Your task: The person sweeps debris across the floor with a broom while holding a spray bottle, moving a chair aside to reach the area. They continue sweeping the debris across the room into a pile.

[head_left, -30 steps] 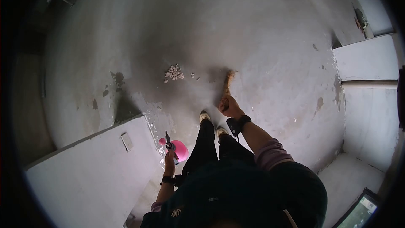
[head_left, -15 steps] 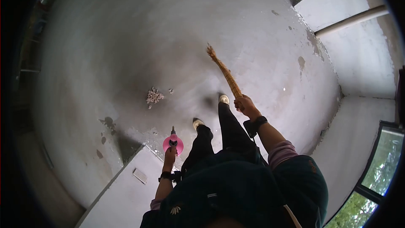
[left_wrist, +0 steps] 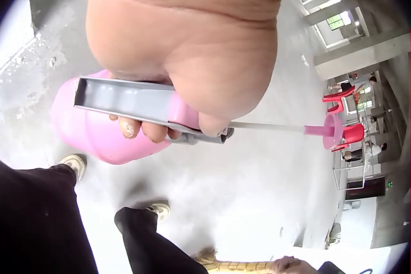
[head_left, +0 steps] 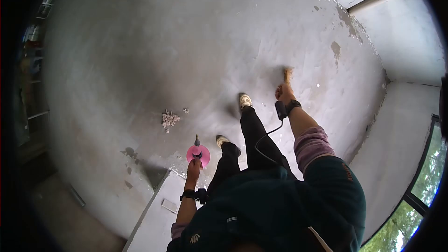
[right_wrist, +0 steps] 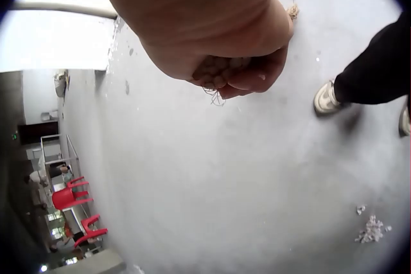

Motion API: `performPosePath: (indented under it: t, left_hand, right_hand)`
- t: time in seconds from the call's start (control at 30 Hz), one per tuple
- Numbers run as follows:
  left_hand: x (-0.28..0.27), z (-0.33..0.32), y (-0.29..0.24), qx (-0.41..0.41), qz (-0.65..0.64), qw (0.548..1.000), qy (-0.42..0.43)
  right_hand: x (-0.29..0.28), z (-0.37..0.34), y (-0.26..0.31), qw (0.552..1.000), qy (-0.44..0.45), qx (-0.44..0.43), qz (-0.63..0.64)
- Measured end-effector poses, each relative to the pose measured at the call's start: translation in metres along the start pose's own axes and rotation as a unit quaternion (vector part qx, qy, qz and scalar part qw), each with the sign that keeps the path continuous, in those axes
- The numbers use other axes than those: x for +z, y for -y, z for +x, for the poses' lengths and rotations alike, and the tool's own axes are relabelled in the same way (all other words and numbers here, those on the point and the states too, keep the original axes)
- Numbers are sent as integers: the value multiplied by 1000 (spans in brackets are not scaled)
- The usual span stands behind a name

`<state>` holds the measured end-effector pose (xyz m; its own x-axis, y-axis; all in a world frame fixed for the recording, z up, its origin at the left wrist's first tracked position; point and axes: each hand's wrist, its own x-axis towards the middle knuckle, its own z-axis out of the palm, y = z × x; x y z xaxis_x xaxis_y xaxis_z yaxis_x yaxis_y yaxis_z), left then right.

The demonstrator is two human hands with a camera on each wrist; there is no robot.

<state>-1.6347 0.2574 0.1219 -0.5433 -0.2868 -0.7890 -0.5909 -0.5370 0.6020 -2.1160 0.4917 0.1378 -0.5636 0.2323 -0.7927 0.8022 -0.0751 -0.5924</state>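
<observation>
Left grip [head_left: 193,170]: fingers curled round the handle of a pink sprayer [head_left: 206,153], held above the floor [head_left: 210,51] beside the left leg [head_left: 225,161]. Right grip [head_left: 285,92]: closed round a straw broom [head_left: 288,74], frayed end pointing away from the body; whether it touches the floor cannot be told. A debris pile [head_left: 170,119] lies on the floor, forward of the sprayer, a smaller clump [head_left: 186,110] just beside it.
</observation>
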Motion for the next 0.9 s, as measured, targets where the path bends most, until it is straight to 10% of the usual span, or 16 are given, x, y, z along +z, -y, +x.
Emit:
performPosePath:
  t: [0.17,0.33,0.43,0.53,0.7,0.9]
  left_hand:
    - [29,33,-44,-41,4,999,-3]
    - [60,55,-91,-39,-39,998,4]
    - [82,65,-106,-19,-24,999,14]
    - [105,69,-127,-2,-15,1000,20]
    - [113,88,-158,-3,-49,999,3]
    - [109,105,-183,-7,-110,994,-17]
  right_hand:
    - [144,-38,-26,991,12,54,-122]
    - [196,-66,1,951,253,101,-148]
    - [168,-48,50,925,300,220,-73]
    - [119,-64,100,927,332,138,-110]
    - [62,-56,144,966,219,40,-134]
    - [15,16,171,993,27,116,1]
